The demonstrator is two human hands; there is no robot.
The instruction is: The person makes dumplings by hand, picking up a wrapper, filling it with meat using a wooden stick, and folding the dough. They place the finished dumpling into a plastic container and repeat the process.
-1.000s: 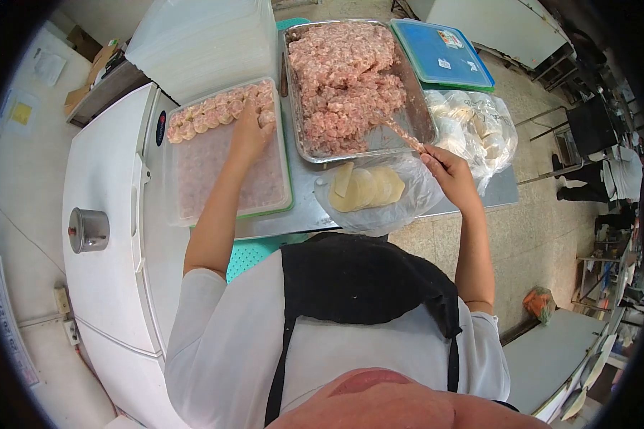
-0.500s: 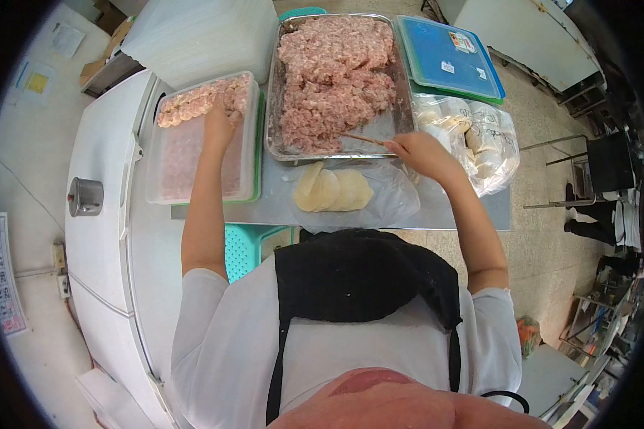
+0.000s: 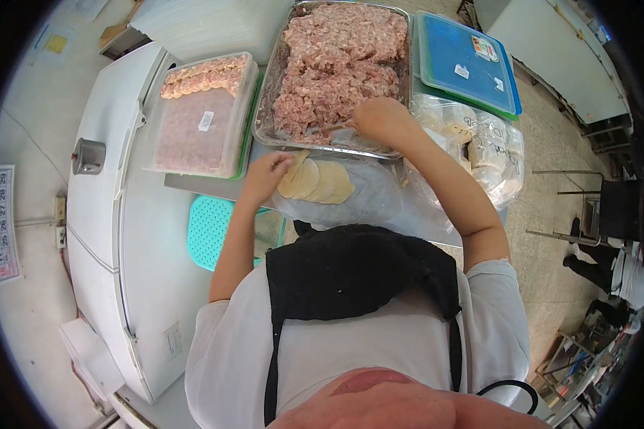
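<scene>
At the left end of a fanned row of round, pale dough wrappers (image 3: 325, 181), my left hand (image 3: 267, 174) pinches the edge of the nearest wrapper. The wrappers lie on a clear plastic sheet. My right hand (image 3: 383, 120) is closed around a thin wooden stick (image 3: 329, 129), its tip in the ground meat (image 3: 340, 68) near the front of the metal tray (image 3: 261, 118). To the left, rows of filled dumplings (image 3: 202, 80) sit along the far side of a clear plastic container (image 3: 193, 136).
Bagged stacks of round wrappers (image 3: 490, 150) lie right of the tray, with blue-lidded containers (image 3: 469, 61) behind them. A white refrigerator (image 3: 107, 179) borders the left side. Below the table edge stands a turquoise stool (image 3: 209, 232). Another person (image 3: 626, 275) is far right.
My left hand has left the dumpling container and come down to the wrappers. My right hand has moved left and further over the meat tray with the stick. The view has shifted slightly.
</scene>
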